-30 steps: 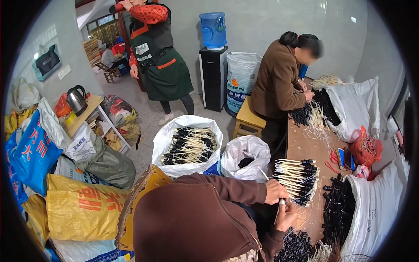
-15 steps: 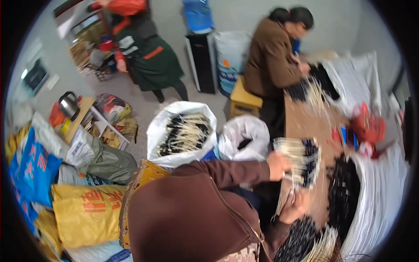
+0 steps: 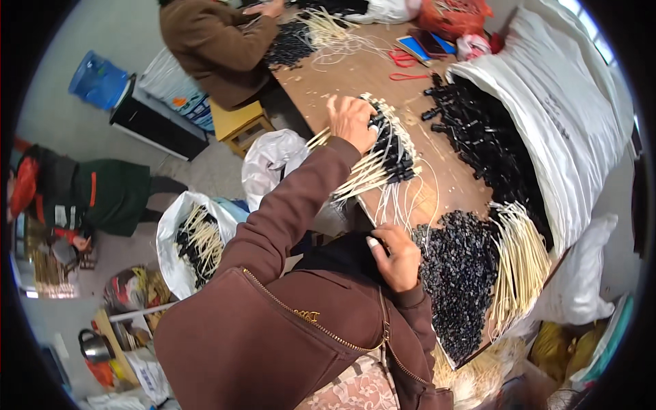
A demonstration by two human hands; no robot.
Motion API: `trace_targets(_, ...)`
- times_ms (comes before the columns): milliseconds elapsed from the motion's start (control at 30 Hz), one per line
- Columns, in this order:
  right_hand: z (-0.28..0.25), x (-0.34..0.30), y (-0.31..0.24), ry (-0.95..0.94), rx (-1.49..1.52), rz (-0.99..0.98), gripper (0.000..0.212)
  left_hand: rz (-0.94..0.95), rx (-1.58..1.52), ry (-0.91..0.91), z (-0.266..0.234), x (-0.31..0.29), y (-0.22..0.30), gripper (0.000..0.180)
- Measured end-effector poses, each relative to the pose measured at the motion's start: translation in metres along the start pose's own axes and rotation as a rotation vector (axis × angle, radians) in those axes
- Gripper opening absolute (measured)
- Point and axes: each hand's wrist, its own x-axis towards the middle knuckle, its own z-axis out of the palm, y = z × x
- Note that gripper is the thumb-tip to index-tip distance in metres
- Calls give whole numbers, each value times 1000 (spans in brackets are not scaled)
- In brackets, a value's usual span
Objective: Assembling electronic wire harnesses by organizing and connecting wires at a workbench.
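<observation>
My left hand (image 3: 352,124) is closed over the near-left side of a bundle of cream cords with black plastic connectors (image 3: 396,147). The bundle lies on the brown table (image 3: 427,113) near its edge, with pale stems sticking out to the left. Loose white strands (image 3: 403,205) trail from it toward me. At the table edge, my right hand (image 3: 398,258) has its thumb apart from loosely bent fingers, and nothing shows in it. Beside it spreads a heap of small black pieces (image 3: 458,273), with a sheaf of straight cream cords (image 3: 516,266) to its right.
A white sack (image 3: 553,116) spills black connectors (image 3: 471,130) at the right. Farther back are red scissors (image 3: 403,60), a phone (image 3: 428,44) and a red bag (image 3: 454,17). A co-worker (image 3: 219,41) sits at the far left. Sacks (image 3: 188,239) of finished-looking cords stand left of me.
My view has turned toward the table. The bundle, held up at the table edge before, now lies farther in on the tabletop. My right hand has come away from the strands below it.
</observation>
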Motion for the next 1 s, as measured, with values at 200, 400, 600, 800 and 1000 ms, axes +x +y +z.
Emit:
trace_targets(200,-28,25,72,-39,11,132,14,110,-97,63,73,38,60,30)
trace_targets(400,-76,18,152,115,-109,355,16,382,-732,-303,168,45,181,37)
trace_targets(600,-194,-36,239,425,-283,568,11,500,-342,-282,307,53,258,24)
trace_targets(800,-278,-103,303,343,-960,948,16,570,-571,-486,299,19,277,13)
trace_targets(1000,-263,-94,292,198,-879,756,20,375,-433,-620,244,18,262,11)
